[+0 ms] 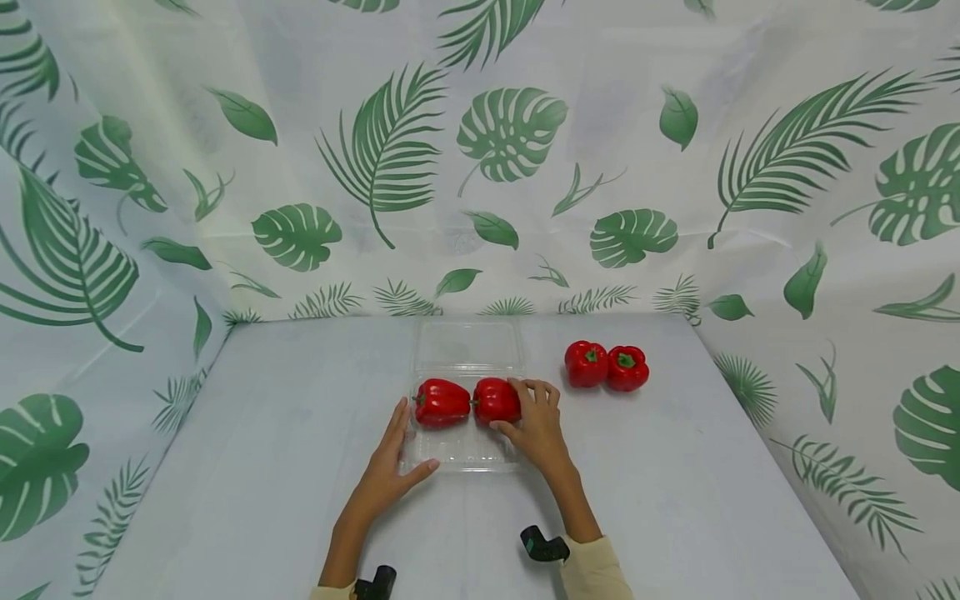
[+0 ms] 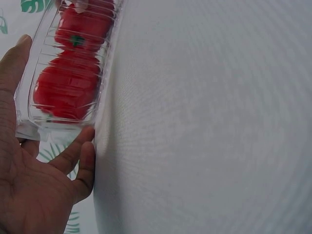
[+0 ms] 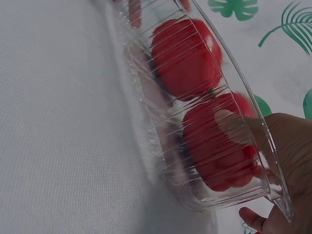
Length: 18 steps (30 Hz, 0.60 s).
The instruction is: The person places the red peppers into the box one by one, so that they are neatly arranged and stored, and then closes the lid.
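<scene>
The person is leaning over a clear plastic box (image 1: 465,454) that is lying open on the white table (image 1: 262,467), its lid (image 1: 468,343) folded back on the far side. The left hand (image 1: 390,467) is lying against the box's left wall with fingers straight and relaxed, thumb stretched along the near edge; nothing is gripped in it. In the left wrist view the same hand (image 2: 34,185) is showing an open palm beside the ribbed wall (image 2: 68,73).

The right hand (image 1: 536,425) is curling its fingers and thumb around a red pepper (image 1: 497,400) that is sitting inside the box. Just to the left of that hand, touching the held pepper, another red pepper (image 1: 441,402) is lying in the box, close to the left hand's fingertips.

Beyond the right hand and off to its right, two more peppers (image 1: 606,367) are sitting together on the table, touching each other, well apart from the box. A leaf-print curtain (image 1: 510,142) is hanging behind.
</scene>
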{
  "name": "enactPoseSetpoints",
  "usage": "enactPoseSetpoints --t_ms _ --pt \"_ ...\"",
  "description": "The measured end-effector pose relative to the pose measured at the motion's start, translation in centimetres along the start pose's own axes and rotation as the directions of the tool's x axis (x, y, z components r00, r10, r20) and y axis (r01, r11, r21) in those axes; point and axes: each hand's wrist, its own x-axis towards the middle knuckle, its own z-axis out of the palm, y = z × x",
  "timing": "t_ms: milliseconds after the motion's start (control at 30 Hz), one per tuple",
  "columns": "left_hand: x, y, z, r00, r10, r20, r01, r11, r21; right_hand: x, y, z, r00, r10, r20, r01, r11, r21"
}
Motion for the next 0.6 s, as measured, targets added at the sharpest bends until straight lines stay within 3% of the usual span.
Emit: enactPoseSetpoints --t_ms 600 --pt "-0.02 0.01 -0.06 1.000 0.005 0.001 -0.005 1.000 0.000 -0.12 0.39 -0.22 0.999 -0.032 -0.032 0.033 0.999 0.038"
